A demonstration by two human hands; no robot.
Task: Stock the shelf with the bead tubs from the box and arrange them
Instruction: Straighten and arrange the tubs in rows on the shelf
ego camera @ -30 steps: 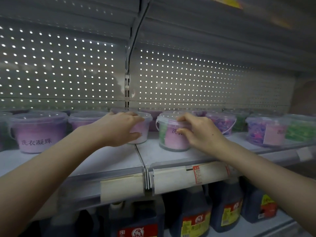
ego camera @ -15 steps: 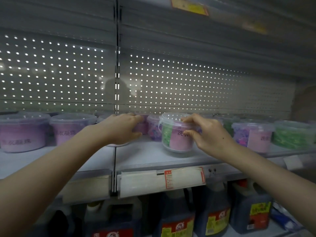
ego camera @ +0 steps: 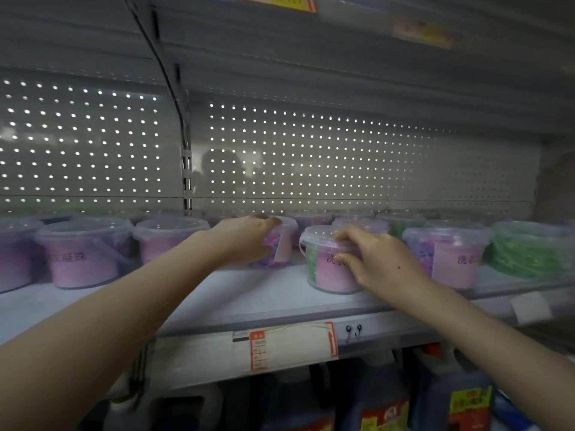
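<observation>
Two-handed: clamped right hand round clear plastic tub of green beads with pink label, near front edge of grey metal shelf. Curled left hand over clear lidded tub of purple beads, further back and left.

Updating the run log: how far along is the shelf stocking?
Done: tubs line the shelf, pink tubs at left, a green tub far right. In hand: the left hand grips a purple-bead tub, the right hand grips a green-and-pink tub nearer the front edge. Left: setting these two into the row. The box is out of view, so remaining stock is unknown.
</observation>
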